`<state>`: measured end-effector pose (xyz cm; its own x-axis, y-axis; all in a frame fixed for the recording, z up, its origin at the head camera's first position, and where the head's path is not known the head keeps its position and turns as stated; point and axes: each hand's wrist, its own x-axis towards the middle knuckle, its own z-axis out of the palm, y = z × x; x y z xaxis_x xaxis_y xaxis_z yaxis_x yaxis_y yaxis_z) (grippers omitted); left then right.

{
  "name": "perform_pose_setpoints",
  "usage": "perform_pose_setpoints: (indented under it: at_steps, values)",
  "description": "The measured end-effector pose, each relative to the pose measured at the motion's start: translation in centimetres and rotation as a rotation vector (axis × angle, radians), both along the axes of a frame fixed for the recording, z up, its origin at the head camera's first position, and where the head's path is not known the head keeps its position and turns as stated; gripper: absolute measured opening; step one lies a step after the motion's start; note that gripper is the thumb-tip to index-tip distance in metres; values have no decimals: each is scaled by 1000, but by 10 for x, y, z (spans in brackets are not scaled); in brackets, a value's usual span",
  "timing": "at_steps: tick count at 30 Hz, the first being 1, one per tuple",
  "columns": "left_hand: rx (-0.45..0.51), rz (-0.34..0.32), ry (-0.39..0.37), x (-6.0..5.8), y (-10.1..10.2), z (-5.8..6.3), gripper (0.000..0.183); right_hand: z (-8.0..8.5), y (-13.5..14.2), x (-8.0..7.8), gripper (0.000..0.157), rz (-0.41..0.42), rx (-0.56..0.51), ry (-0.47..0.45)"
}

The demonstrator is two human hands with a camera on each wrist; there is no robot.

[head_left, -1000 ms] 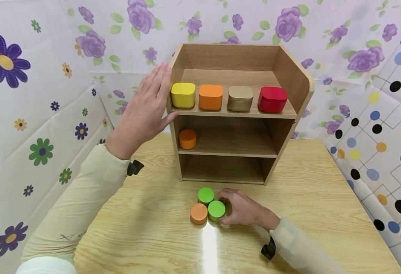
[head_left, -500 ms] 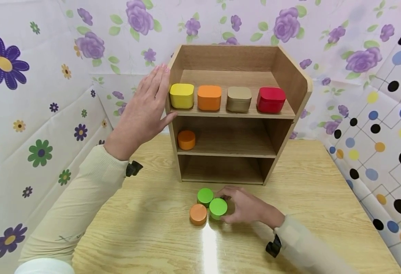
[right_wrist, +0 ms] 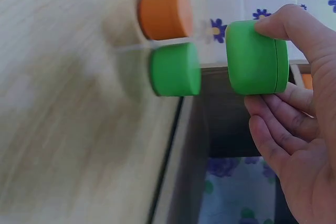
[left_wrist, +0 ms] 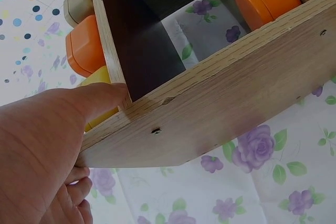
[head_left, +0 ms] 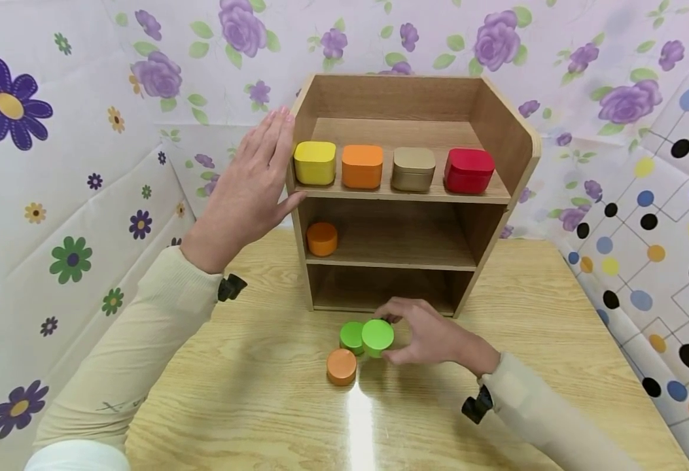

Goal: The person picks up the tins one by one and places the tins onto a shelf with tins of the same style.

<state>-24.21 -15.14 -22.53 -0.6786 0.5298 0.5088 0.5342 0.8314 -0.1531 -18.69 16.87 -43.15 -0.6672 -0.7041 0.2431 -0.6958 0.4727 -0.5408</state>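
Observation:
My right hand (head_left: 432,333) pinches a round green lidded container (right_wrist: 254,59) between thumb and fingers, lifted off the table. A second green container (right_wrist: 176,70) and an orange one (head_left: 341,367) stand on the table beside it. My left hand (head_left: 250,183) lies against the left side of a wooden shelf unit (head_left: 391,196), its thumb on the front edge of the upper board, as the left wrist view shows. Close to that hand is a yellow container (head_left: 315,163) on the top shelf. Another orange round container (head_left: 322,239) sits at the left of the middle shelf.
Along the top shelf, an orange box (head_left: 362,167), a tan box (head_left: 413,170) and a red box (head_left: 469,171) continue the row. The wood-grain table (head_left: 273,405) runs up to flowered and dotted cloth walls on its sides and back.
The right hand has raised the green container from the table and moved it toward the shelf unit, away from the orange one. My left hand has stayed on the unit's side.

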Motion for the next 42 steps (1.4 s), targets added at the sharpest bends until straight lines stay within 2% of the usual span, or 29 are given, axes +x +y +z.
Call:
perform_pose_setpoints:
  at_steps: [7,16,27,32,42]
  values:
    - [1,2,-2,0,0,0,106,24,-1,-10,50,1,-47,18]
    - [-6,7,2,0,0,1,107,53,-5,-23,50,-33,-27,62]
    - [-6,5,-5,1,0,1,108,79,-16,-43,54,-56,-89,141]
    - [-8,9,0,1,0,1,108,85,-19,-55,54,-107,-99,155]
    - [-7,5,9,0,0,0,108,87,-21,-74,55,-272,-98,85]
